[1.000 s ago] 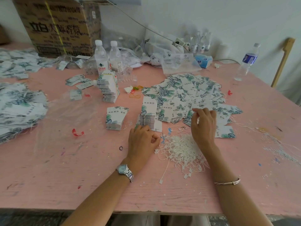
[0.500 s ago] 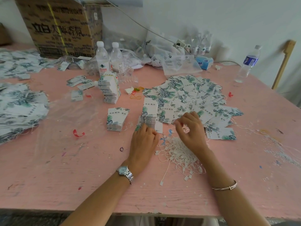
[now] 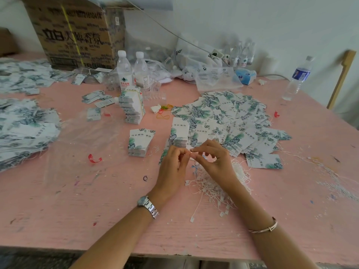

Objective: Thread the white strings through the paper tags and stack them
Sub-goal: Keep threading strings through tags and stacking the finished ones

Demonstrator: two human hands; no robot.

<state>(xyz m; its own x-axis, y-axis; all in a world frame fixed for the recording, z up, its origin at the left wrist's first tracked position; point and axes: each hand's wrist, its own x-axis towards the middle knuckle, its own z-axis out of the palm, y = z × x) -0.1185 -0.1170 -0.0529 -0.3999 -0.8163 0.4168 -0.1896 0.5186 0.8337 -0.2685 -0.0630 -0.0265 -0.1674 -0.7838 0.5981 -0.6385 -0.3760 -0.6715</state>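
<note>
Now, head view only:
Left hand (image 3: 172, 164): fingers curled, thumb and forefinger pinching one end of a white string (image 3: 191, 151).
Right hand (image 3: 213, 160): likewise curled, pinching the other end, fingertips almost meeting the left's.
String place: lifted above the table (image 3: 77, 210), just in front of the tag stack (image 3: 179, 133), beside the string pile (image 3: 219, 183).
Handling: probably featherlight, limp, apt to slip; best pinched close to the tip.
Loose tags (image 3: 233, 117): likely light, stiff card; hole end not discernible.
Axis: short visible stretch lying roughly left to right; tip direction too small to tell.
</note>
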